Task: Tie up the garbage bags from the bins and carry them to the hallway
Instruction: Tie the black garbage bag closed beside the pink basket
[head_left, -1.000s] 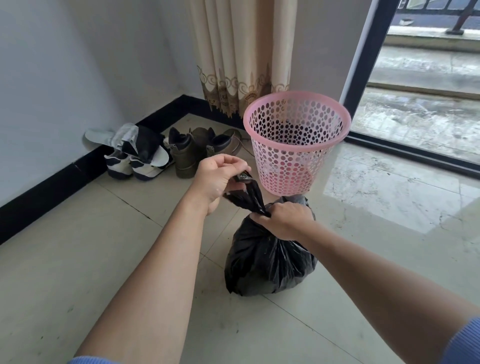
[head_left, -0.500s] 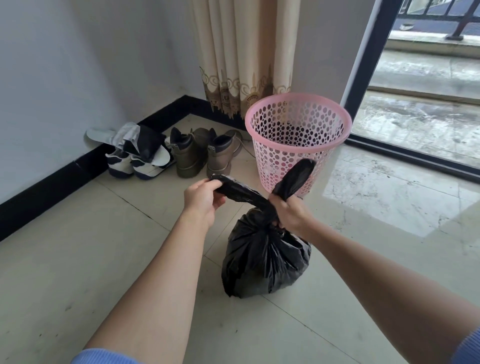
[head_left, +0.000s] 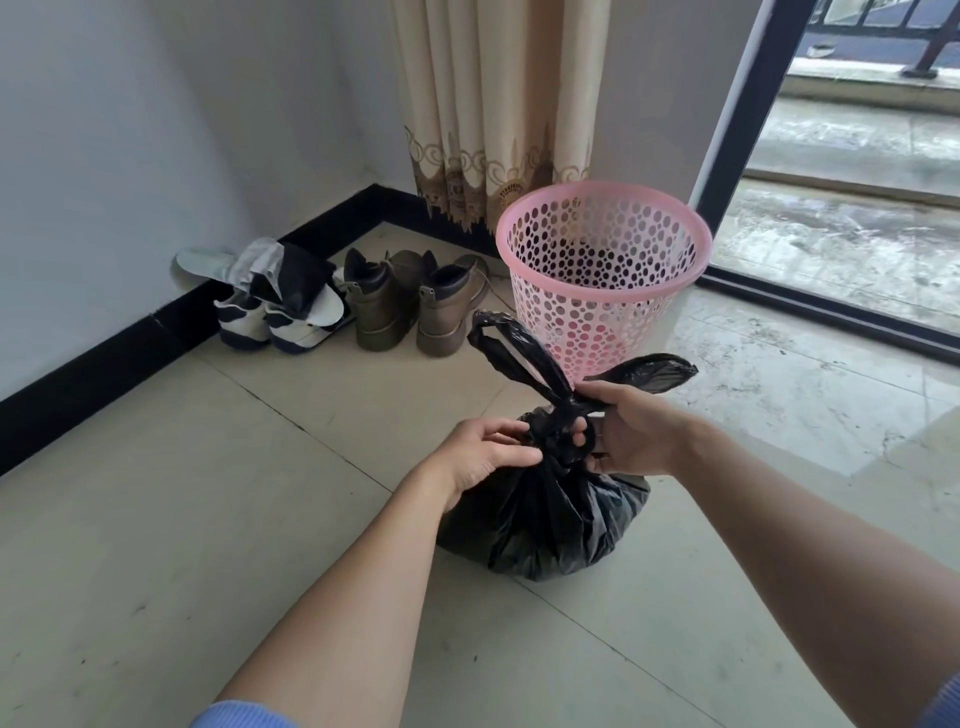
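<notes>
Down on the tiled floor, right in front of you, sits the black garbage bag, full and bunched at the neck. Your left hand is on the left side of the knot, fingers curled in and pinching the gathered plastic there. Your right hand is on the other side of the same knot, fingers wrapped round the plastic, with one fingertip poking through the twist. Two loose ends stick up out of the knot like rabbit ears: the left tail angles up and left, the right tail flares out to the right above your right hand.

Just behind the bag stands the pink perforated bin, upright, no liner in it that you can see. Left of the bin, a pair of brown boots stands on the floor, and further left, by the black skirting, white sneakers are piled up with a slipper and some dark cloth on top. A beige curtain hangs behind the bin, and the glass door frame runs down on the right with a wet balcony beyond. Blue sleeve cuffs show at the bottom edge.
</notes>
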